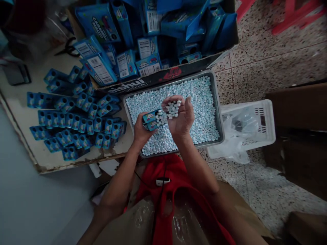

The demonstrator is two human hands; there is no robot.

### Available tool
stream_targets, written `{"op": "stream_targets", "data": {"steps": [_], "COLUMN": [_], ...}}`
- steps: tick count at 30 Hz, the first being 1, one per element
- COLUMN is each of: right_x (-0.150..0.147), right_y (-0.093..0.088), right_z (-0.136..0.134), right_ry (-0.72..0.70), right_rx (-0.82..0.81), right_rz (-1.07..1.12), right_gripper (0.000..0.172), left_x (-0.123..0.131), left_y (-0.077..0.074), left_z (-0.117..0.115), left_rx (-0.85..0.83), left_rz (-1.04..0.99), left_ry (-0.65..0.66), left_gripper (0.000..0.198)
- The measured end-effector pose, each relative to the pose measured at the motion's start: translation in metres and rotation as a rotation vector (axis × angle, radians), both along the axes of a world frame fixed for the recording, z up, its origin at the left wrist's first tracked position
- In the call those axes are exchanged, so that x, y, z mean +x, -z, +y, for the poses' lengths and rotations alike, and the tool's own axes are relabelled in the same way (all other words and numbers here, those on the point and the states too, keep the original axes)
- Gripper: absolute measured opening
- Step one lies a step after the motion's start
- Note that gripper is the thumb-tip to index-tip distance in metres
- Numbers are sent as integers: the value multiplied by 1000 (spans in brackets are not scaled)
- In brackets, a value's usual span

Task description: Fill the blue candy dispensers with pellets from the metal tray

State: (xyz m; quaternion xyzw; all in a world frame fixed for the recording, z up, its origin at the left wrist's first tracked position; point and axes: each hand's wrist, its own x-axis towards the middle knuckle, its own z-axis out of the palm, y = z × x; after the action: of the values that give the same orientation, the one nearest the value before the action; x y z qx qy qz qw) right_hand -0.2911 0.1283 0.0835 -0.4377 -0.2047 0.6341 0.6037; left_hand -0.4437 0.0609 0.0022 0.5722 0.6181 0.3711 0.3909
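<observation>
Over a grey metal tray [221, 126] full of small pale blue and white candies [201, 112], my left hand [142, 132] grips a pair of small blue candy boxes [150, 119]. The boxes tilt to the right, and loose candies lie at their ends. Palm up and cupped, my right hand [183, 119] holds a heap of candies [172, 109] right beside the boxes. I cannot tell whether the candies at the box ends rest on my fingers or on the boxes.
Many small blue boxes [76, 122] with round dark holes stand in rows on the table [15, 98] at left. A large carton [153, 76] behind the tray holds more blue boxes. Scissors [67, 47] lie at upper left. A white plastic basket [268, 119] stands to the right.
</observation>
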Motion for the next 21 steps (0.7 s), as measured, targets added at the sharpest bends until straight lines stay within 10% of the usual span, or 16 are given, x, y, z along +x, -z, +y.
{"op": "stream_targets", "data": {"steps": [13,21], "right_x": [-1,73], "right_y": [12,95], "right_z": [-27,38], "right_ry": [-174,-219], "right_rx": [121,36], "right_rz": [-227,-1130], "right_gripper": [49,42], "left_x": [1,-33], "left_y": [28,42], "left_z": [12,11], "left_rx": [83,4], "left_rz": [-90,-255], "left_ry": [-49,-75], "left_gripper": [75,87]}}
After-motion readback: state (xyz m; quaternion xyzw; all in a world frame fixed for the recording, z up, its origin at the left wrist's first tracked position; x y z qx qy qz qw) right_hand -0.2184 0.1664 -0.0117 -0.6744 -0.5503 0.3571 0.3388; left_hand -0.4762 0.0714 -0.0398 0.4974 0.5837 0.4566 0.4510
